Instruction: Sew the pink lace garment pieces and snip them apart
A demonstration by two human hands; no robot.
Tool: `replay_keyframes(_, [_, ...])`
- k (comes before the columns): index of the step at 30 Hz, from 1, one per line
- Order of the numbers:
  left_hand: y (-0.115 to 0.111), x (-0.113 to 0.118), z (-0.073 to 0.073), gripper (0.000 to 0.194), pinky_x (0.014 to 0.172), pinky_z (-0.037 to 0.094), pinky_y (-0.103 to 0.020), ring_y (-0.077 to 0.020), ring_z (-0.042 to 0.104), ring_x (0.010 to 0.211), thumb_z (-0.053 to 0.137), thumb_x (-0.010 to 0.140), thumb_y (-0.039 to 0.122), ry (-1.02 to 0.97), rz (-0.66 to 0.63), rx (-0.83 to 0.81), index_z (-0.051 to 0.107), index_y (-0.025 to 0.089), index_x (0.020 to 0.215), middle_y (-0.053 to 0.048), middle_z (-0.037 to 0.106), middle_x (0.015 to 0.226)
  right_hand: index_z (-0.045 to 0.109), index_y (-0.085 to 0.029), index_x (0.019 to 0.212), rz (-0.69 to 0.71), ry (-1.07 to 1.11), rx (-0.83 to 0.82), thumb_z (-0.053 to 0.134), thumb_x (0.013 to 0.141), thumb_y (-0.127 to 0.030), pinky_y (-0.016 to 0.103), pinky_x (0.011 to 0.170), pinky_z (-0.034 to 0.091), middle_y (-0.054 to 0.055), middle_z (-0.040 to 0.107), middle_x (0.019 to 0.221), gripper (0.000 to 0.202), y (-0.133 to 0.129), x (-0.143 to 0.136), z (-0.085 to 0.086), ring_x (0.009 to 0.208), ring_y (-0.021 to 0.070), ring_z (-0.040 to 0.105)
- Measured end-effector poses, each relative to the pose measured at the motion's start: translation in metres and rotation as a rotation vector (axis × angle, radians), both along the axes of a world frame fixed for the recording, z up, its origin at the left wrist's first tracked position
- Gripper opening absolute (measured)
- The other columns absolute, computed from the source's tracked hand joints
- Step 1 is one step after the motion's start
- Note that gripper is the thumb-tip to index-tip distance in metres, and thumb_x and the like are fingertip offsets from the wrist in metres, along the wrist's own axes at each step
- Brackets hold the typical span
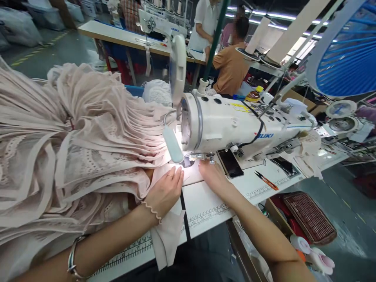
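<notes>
My left hand (pixel 166 189) lies flat on a pale pink fabric piece (pixel 161 172), its fingers stretched out towards the needle area of the sewing machine (pixel 217 121). Part of that piece hangs over the table's front edge. My right hand (pixel 214 177) rests at the other side of the needle area, its fingertips at the fabric by the presser foot (pixel 187 161). Its fingers are bent and mostly out of sight, so their grip is unclear. A lit, pale oval guard (pixel 173 145) partly covers the needle. To the left lies a large heap of pink lace-trimmed pieces (pixel 96 137).
A phone (pixel 230 163) and orange-handled thread snips (pixel 266 180) lie right of my right hand. A dark flat device (pixel 284 166) is farther right. A blue fan (pixel 346 51) hangs at upper right. Several people stand or sit beyond, near another sewing table (pixel 117 37).
</notes>
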State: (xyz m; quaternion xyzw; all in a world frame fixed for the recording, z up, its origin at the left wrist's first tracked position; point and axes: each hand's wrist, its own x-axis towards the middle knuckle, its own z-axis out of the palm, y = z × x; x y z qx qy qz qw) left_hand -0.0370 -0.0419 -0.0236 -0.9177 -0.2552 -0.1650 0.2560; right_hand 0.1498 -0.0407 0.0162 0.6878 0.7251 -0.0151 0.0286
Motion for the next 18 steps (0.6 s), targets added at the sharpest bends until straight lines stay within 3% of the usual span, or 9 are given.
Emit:
replay_keyframes(4, [0.004,-0.005,-0.004,0.037,0.094,0.052,-0.039,-0.0291,0.061,0.115,0.037,0.090,0.000,-0.078,-0.031,-0.061,0.061,-0.002,0.119,-0.022,0.066,0.119,0.056,-0.013,0.108,0.015,0.018,-0.034,0.036,0.100,-0.024,0.029,0.066,0.044,0.013,0.071,0.087,0.024,0.004,-0.024,-0.007,0.079,0.0240,0.068])
replay_keyframes(9, [0.011,-0.015,-0.004,0.040,0.097,0.053,-0.032,-0.0206,0.061,0.117,0.035,0.091,0.002,-0.370,0.055,-0.310,0.059,0.007,0.123,-0.014,0.067,0.122,0.053,-0.014,0.102,-0.010,0.039,0.088,0.037,0.098,-0.020,0.027,0.060,0.035,0.008,0.069,0.077,0.017,-0.006,-0.033,-0.019,0.071,0.0210,0.065])
replay_keyframes(11, [0.010,-0.015,-0.003,0.041,0.099,0.053,-0.028,-0.0159,0.062,0.116,0.034,0.092,0.004,-0.469,0.012,-0.410,0.058,0.011,0.124,-0.009,0.067,0.124,0.052,-0.015,0.098,-0.021,0.080,0.119,0.040,0.095,-0.021,0.027,0.058,0.032,0.007,0.068,0.074,0.013,-0.009,-0.030,-0.022,0.067,0.0208,0.063])
replay_keyframes(15, [-0.001,-0.010,-0.006,0.045,0.106,0.047,-0.031,-0.0177,0.055,0.126,0.030,0.091,-0.001,-0.321,-0.156,-0.325,0.056,0.008,0.127,-0.010,0.063,0.130,0.051,-0.018,0.093,-0.014,0.164,0.160,0.041,0.092,-0.022,0.027,0.056,0.026,0.005,0.067,0.070,0.010,-0.011,-0.025,-0.025,0.061,0.0201,0.059])
replay_keyframes(18, [-0.005,-0.006,-0.010,0.043,0.108,0.043,-0.036,-0.0234,0.051,0.130,0.033,0.092,0.000,-0.176,-0.119,-0.195,0.054,0.004,0.129,-0.014,0.061,0.133,0.050,-0.018,0.091,0.004,0.197,0.190,0.040,0.090,-0.018,0.027,0.055,0.025,0.005,0.066,0.070,0.010,-0.012,-0.024,-0.027,0.060,0.0195,0.058])
